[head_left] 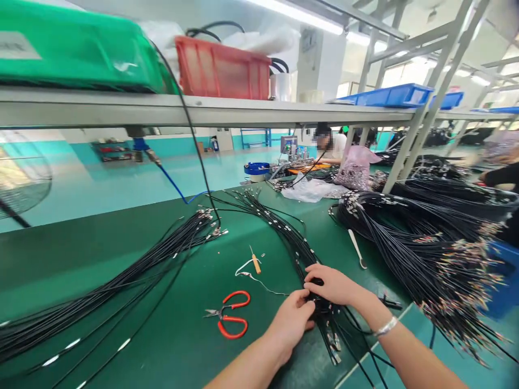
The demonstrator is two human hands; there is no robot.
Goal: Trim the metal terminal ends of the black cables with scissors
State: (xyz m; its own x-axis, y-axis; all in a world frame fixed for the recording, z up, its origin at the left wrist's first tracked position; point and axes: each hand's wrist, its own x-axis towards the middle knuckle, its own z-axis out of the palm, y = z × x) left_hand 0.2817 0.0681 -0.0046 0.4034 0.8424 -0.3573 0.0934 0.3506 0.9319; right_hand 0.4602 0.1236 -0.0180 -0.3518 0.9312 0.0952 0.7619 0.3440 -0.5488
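Note:
Both hands are at a bundle of black cables [284,228] that runs across the green table toward its near edge. My left hand [294,317] has its fingers curled round the lower part of the bundle. Just above and to the right, my right hand [330,283] is bent over the same cables, its fingertips at their left side. Metal cable ends [334,346] stick out below the hands. Left of my hands lie red-handled scissors [233,315], with open blades, and a small tool with a yellow handle [256,263] beside a thin white string.
Another cable bundle [154,259] lies at the left. Big coils of black cable [397,243] fill the right side, near a white stick-like tool [357,248]. A shelf [243,114] with bins spans overhead. A person [330,146] sits farther back.

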